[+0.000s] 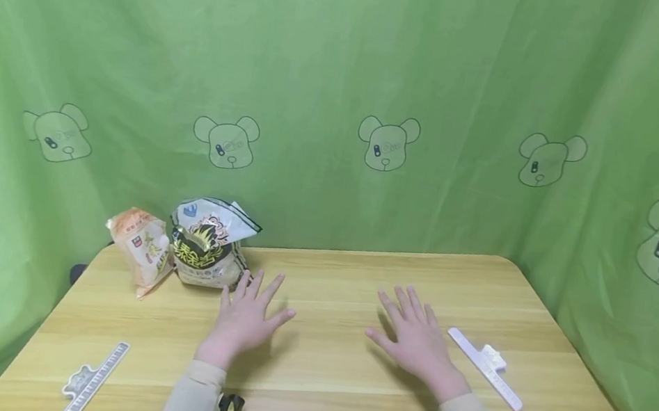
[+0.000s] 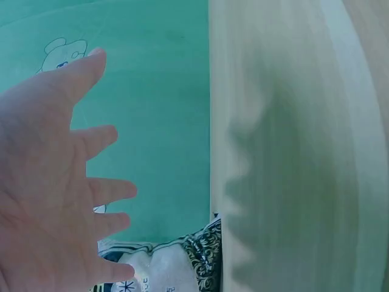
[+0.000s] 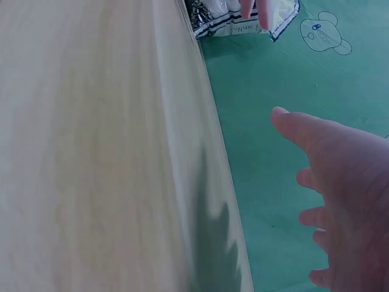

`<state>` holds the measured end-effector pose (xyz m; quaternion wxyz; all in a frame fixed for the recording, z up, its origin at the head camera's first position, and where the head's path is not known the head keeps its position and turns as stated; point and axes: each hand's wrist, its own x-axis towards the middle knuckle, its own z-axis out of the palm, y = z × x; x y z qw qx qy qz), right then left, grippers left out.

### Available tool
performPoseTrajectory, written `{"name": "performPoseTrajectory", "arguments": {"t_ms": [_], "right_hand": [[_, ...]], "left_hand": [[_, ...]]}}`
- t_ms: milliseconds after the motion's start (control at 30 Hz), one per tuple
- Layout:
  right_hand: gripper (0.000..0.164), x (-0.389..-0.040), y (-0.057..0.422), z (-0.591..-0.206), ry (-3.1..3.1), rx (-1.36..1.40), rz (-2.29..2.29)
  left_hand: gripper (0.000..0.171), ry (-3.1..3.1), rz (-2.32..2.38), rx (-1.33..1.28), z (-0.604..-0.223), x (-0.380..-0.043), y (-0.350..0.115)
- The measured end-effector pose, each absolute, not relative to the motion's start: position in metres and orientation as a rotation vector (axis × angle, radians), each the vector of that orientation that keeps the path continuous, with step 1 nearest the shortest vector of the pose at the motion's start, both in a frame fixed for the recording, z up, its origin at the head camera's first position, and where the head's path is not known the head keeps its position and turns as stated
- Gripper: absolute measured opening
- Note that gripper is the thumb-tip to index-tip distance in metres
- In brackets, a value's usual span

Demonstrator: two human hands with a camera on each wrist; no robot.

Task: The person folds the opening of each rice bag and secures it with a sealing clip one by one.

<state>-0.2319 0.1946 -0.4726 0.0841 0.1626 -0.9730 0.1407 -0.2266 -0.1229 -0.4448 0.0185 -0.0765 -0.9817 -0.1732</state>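
Note:
My left hand (image 1: 245, 323) hovers over the table with its fingers spread and nothing in them. Just beyond its fingertips stands a plump printed bag (image 1: 204, 251), white, black and yellow; its side also shows low in the left wrist view. Leaning beside that bag is a smaller orange-and-white packet (image 1: 142, 246). My right hand (image 1: 419, 341) is likewise spread and holds nothing. To its right lies a pale lilac bar-shaped clip (image 1: 486, 369). A grey clip with a piano-key pattern (image 1: 92, 383) lies at the table's front left.
The light wooden table (image 1: 341, 305) has a rounded far right corner. A green curtain (image 1: 325, 57) with bear-head drawings hangs behind it and along both sides. Small black devices (image 1: 232, 406) sit at both wrists.

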Motion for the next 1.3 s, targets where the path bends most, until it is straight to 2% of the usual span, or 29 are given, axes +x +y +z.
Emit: {"name": "performPoseTrajectory", "arguments": {"t_ms": [167,467,1000,1300], "right_hand": [[0.079,-0.232,0.190,-0.474,-2.897,0.491,0.434],[0.078,-0.238,0.178,-0.469,-2.841,0.536,0.422],[0.074,-0.242,0.141,-0.470,-2.797,0.653,0.449],[0.073,-0.244,0.120,-0.468,-2.781,0.697,0.481]], "left_hand": [[0.077,-3.007,-0.530,-0.245,-0.439,-0.227,-0.129],[0.068,-2.879,-0.680,-0.248,-0.424,-0.229,-0.149],[0.038,-2.638,-0.670,-0.234,-0.416,-0.232,-0.183],[0.032,-2.456,-0.609,-0.255,-0.415,-0.236,-0.203]]}}
